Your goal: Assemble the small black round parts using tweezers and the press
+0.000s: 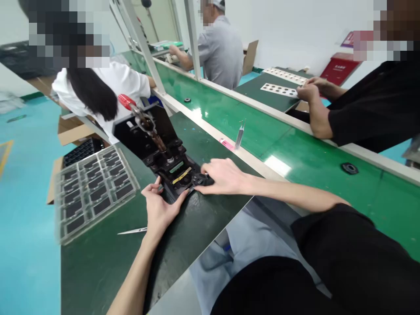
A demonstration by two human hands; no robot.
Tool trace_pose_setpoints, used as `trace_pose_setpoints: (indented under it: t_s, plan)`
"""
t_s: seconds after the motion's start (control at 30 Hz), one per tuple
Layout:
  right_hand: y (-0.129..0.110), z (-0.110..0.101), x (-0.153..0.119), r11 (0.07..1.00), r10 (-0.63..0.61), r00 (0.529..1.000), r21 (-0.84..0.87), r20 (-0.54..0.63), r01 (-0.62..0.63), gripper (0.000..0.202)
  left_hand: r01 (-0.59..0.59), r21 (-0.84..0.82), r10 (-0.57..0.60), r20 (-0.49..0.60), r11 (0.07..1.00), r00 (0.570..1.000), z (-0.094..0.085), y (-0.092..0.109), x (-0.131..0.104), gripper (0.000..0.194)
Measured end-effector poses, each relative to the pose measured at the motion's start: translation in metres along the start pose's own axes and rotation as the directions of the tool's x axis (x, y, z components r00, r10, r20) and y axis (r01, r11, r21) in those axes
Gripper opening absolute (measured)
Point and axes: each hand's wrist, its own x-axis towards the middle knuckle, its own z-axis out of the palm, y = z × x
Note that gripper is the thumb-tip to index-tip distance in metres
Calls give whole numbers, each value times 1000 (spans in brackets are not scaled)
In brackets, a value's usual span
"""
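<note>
A black press fixture (pixel 154 140) with a red-handled lever (pixel 126 101) stands on the dark green bench mat (pixel 108 253). My left hand (pixel 160 208) rests against the fixture's near edge, fingers touching its base. My right hand (pixel 223 176) lies over a small black round part (pixel 200 179) on the fixture's right side, fingertips on it. A yellow strip (pixel 181 175) shows in the fixture's bed between my hands.
A clear tray of several black parts (pixel 93 192) lies left of the fixture, tweezers (pixel 133 231) near it. A green conveyor belt (pixel 295 144) runs behind, carrying black round parts (pixel 349 168). Other people work around the line: one at far left, one behind, one at right.
</note>
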Motion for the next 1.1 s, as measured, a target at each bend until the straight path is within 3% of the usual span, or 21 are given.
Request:
trace_pose_setpoints:
  t_s: [0.07,0.13,0.23,0.33,0.37,0.43,0.5,0.57,0.67,0.73,0.8,0.87,0.97,1.03,1.1]
  plan:
    - [30,-5,-33,999,21,993,35,-117,-17,47,19,41,-20,4,999,1000,-2,4,0,83]
    - [77,-15,-58,994,108,937,10,-332,-111,43,47,87,-48,12,995,999,-5,9,-1,85]
    - [168,-39,-71,866,381,743,-70,-550,-495,44,87,164,-91,17,983,996,-6,16,-6,87]
    - [253,-60,-59,623,660,523,3,-539,-782,42,93,202,-87,-34,975,996,-3,24,-14,79]
    - [274,-64,-53,556,733,462,48,-499,-830,43,61,199,-46,-80,978,996,-1,27,-17,73]
    - [302,-66,-43,484,804,398,97,-442,-870,44,-86,208,127,-195,974,973,3,31,-23,59]
    - [314,-64,-35,462,829,378,122,-412,-879,44,-300,239,358,-260,924,897,8,36,-27,43]
    - [317,-61,-31,452,839,365,142,-404,-881,47,-489,223,531,-213,843,820,11,41,-31,32]
    - [311,-57,-33,474,818,363,166,-447,-865,59,-664,116,668,5,739,744,14,49,-38,24]
    - [302,-52,-40,535,770,399,163,-498,-829,56,-726,75,714,139,684,686,15,53,-42,23]
    - [286,-42,-52,622,703,471,139,-533,-770,41,-754,58,728,223,654,648,16,56,-45,24]
    - [261,-29,-69,737,605,580,108,-545,-667,32,-765,56,727,273,642,630,17,57,-47,28]
    - [212,-9,-96,923,367,759,107,-538,-370,38,-774,67,717,335,629,611,22,59,-46,34]
    - [177,1,-108,965,262,804,146,-535,-217,38,-778,81,704,375,623,603,28,63,-44,40]
    - [146,8,-114,969,241,810,183,-535,-167,37,-775,115,680,412,621,607,37,70,-41,45]
